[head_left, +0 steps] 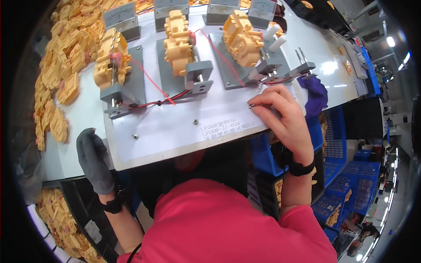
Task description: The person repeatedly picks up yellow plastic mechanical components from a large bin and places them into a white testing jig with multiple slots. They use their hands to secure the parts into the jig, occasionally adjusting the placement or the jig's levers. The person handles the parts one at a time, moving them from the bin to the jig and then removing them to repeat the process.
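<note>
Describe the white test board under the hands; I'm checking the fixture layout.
The flat white test board looks like painted sheet, with screw heads and printed text near its front edge. It lies tilted on the bench and carries three grey clamp fixtures, each holding a yellow plastic gearbox, with red and black wires running across it. The bare right hand rests fingertips on its front right corner; the grey-gloved left hand lies at its left edge.
</note>
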The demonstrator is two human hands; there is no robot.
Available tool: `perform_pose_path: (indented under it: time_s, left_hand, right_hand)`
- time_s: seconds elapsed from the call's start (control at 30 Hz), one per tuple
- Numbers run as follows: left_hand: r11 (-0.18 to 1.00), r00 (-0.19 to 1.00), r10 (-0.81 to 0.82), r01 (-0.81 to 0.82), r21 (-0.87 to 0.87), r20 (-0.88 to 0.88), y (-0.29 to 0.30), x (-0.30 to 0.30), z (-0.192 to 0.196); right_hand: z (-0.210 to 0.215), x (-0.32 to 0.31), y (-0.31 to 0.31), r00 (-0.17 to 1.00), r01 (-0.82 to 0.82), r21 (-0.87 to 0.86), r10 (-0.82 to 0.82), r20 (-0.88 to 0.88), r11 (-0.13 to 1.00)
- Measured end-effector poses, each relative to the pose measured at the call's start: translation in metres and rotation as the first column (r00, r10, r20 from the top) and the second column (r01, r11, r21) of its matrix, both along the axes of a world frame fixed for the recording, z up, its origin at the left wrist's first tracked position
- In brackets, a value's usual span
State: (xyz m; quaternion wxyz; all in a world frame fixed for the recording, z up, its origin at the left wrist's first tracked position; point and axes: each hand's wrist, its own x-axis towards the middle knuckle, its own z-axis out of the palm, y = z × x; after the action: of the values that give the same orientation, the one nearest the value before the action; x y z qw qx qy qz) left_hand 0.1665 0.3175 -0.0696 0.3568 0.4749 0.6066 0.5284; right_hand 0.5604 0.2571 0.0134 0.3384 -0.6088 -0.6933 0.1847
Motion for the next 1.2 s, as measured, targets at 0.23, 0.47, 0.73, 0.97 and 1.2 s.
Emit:
perform_pose_path:
  time_s: [0.23, 0.47, 0.73, 0.97, 1.2]
  left_hand:
    - [0.999, 0.998, -0.047, 0.046, 0.026, 0.029, -0.004, -0.004, -0.001]
    - [0.997, 0.991, -0.072, 0.069, 0.039, 0.110, -0.005, 0.003, 0.005]
    - [0.997, 0.981, -0.067, 0.060, 0.043, 0.183, -0.006, 0.003, 0.004]
    - [0.994, 0.990, -0.058, 0.046, 0.097, 0.131, -0.013, 0.007, 0.010]
    - [0.940, 0.918, -0.253, 0.308, 0.147, -0.304, -0.026, 0.018, 0.028]
  right_hand:
    - [-0.006, -0.008, -0.001, 0.998, 0.053, 0.022, -0.053, 0.030, 0.998]
    - [-0.008, -0.004, -0.005, 0.996, 0.077, 0.038, -0.079, 0.039, 0.996]
    - [-0.009, -0.003, -0.004, 0.997, 0.047, 0.059, -0.050, 0.066, 0.997]
    - [0.000, -0.034, -0.022, 0.991, 0.122, 0.225, -0.132, 0.026, 0.967]
    - [-0.015, -0.084, 0.005, 0.981, -0.147, 0.340, 0.092, 0.171, 0.929]
